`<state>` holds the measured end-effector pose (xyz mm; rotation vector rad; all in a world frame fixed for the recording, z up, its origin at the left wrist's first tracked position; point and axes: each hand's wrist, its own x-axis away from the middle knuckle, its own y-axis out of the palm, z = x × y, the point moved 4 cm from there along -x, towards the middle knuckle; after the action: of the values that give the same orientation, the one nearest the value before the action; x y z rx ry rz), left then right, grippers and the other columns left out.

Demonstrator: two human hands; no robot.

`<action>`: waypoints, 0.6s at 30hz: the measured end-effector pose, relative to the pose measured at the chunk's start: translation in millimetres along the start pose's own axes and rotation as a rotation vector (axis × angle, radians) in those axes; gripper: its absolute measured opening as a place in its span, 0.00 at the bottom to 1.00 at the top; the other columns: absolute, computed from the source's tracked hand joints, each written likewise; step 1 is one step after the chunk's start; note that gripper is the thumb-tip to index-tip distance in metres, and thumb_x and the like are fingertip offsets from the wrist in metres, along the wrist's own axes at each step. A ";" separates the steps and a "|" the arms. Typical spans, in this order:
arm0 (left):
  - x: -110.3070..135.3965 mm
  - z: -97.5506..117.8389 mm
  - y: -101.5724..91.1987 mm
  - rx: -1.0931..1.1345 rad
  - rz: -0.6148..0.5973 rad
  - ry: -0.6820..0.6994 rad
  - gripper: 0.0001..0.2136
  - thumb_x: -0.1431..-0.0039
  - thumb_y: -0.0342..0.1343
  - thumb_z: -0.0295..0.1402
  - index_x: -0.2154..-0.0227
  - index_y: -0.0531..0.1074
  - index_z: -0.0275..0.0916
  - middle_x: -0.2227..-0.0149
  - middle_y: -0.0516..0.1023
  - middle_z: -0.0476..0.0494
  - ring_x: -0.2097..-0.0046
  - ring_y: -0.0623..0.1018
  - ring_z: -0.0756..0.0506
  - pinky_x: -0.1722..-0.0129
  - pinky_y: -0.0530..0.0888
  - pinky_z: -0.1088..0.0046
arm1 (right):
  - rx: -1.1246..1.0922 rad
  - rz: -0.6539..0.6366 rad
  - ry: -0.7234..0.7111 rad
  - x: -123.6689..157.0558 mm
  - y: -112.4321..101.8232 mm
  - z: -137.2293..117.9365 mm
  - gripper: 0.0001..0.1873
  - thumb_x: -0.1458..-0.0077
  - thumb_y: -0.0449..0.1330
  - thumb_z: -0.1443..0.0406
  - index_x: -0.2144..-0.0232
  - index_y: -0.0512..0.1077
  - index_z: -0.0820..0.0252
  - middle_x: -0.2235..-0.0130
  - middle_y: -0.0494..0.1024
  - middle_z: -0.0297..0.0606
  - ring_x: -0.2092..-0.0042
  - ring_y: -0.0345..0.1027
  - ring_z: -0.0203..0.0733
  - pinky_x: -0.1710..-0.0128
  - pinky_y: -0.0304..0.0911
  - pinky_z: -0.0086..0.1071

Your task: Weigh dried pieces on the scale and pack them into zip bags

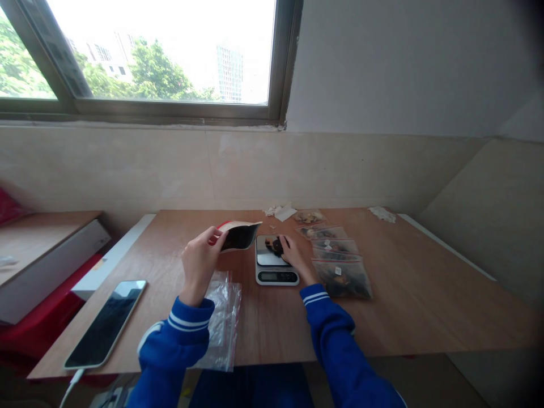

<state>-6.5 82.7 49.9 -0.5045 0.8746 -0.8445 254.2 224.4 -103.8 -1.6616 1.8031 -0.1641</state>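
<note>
Pinching the probably light, flexible packet (240,238) by its edge, the left grip (200,262) is clamped. The right grip (294,255) touches dark, likely brittle pieces (275,246); whether closed, I cannot tell.

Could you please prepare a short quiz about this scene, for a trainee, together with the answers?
1. True or false: a white cable is plugged into the phone.
2. Choose one. The right hand is touching:
A) the phone
B) dark pieces on the scale
C) the cable
3. What does the left hand hold?

Key:
1. True.
2. B.
3. A packet.
</note>
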 end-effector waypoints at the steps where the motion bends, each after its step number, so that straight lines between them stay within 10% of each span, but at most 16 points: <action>1: 0.1 -0.2 -0.4 -0.002 -0.002 0.000 0.13 0.41 0.55 0.46 0.72 0.75 0.43 0.73 0.79 0.50 0.69 0.77 0.49 0.72 0.61 0.76 | -0.017 -0.020 -0.024 -0.2 -1.1 -1.4 0.25 0.36 0.42 0.54 0.58 0.75 0.60 0.57 0.80 0.46 0.53 0.73 0.47 0.50 0.65 0.40; 13: 4.1 -1.7 -1.5 0.000 -0.013 -0.007 0.12 0.41 0.56 0.45 0.71 0.76 0.44 0.72 0.80 0.51 0.69 0.77 0.49 0.72 0.61 0.76 | 0.160 -0.101 -0.083 18.8 -8.2 -14.1 0.21 0.44 0.58 0.59 0.48 0.72 0.52 0.44 0.71 0.46 0.39 0.58 0.53 0.41 0.54 0.52; 18: 5.8 -2.4 -0.3 0.013 -0.011 -0.001 0.12 0.42 0.56 0.45 0.71 0.76 0.45 0.73 0.79 0.51 0.69 0.78 0.48 0.71 0.62 0.76 | -0.004 0.158 -0.185 33.8 -24.6 -75.4 0.16 0.42 0.56 0.59 0.54 0.72 0.58 0.49 0.73 0.47 0.43 0.63 0.50 0.42 0.56 0.49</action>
<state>-6.5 77.7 46.1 -0.4989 0.8663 -0.8591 235.1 163.1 -46.2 -1.4781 1.7844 0.0616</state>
